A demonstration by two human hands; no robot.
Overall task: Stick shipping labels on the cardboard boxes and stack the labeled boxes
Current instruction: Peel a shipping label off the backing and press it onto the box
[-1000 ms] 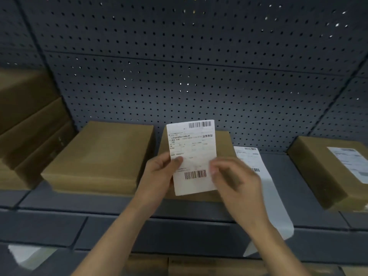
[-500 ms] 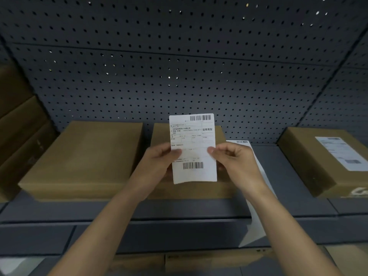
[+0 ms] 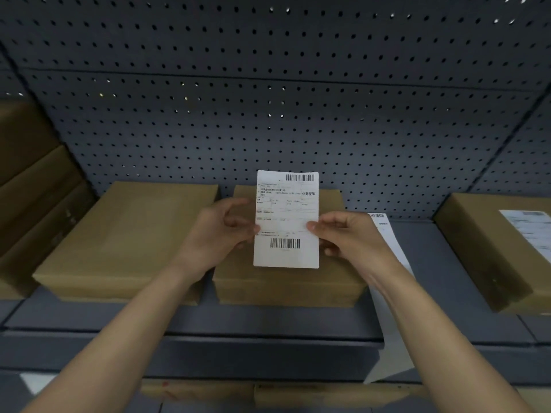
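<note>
- A dark perforated back panel [image 3: 268, 99] is filling the upper part of the view, behind everything else.
- A dark shelf [image 3: 268, 326] is carrying the cardboard boxes in front of that panel.
- A stack of boxes [image 3: 32, 186] is sitting at the far left edge.
- A plain-topped left box [image 3: 125, 239] is lying flat just beside the middle box [image 3: 286, 287].
- A right box [image 3: 483, 251] is lying well apart from them, with a white label [image 3: 530, 231] stuck on its top.
- A white paper strip [image 3: 393, 332] is lying just right of the middle box and hanging over the shelf's front edge.
- My left hand [image 3: 214, 234] is pinching the left edge of the shipping label [image 3: 286, 222], thumb in front and fingers curled behind.
- My right hand [image 3: 351, 239] is pinching the right edge in the same way.
- The shipping label is being held upright over the middle box, printed side facing me; I cannot tell whether it is touching the box.
</note>
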